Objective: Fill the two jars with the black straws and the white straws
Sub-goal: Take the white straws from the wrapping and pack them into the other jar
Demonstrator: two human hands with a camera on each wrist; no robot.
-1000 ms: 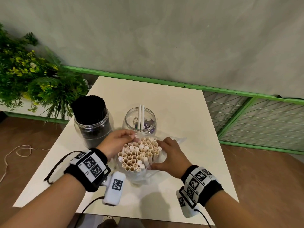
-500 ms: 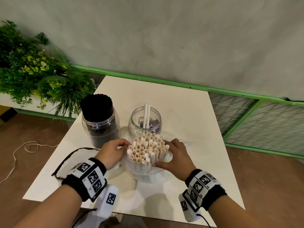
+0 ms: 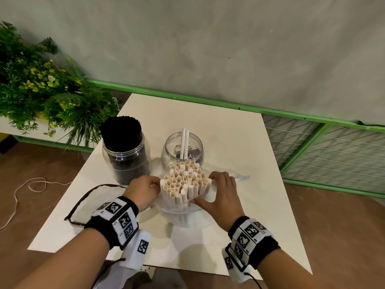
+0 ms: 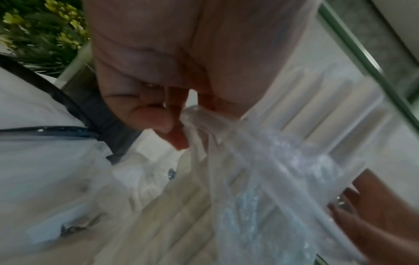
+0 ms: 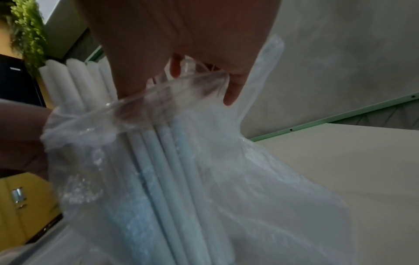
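Note:
A bundle of white straws (image 3: 184, 180) stands upright on the table in a clear plastic bag (image 3: 183, 213). My left hand (image 3: 143, 190) pinches the bag's rim (image 4: 192, 114) on the bundle's left side. On the right side my right hand (image 3: 220, 192) grips the bag's rim (image 5: 181, 84), thumb in front. Behind them a clear jar (image 3: 182, 151) holds two white straws (image 3: 184, 142). To its left a second jar (image 3: 126, 155) is packed with black straws (image 3: 120, 130).
The white table (image 3: 229, 142) stands by a grey wall with a green rail (image 3: 208, 101). A leafy plant (image 3: 41, 90) is at the left. A dark cord (image 3: 83, 201) lies on the table by my left wrist. A wire grid (image 3: 333, 155) is at the right.
Both hands have pushed the bag's rim down the bundle, so more of the white straws stands bare above it. The jars have not moved.

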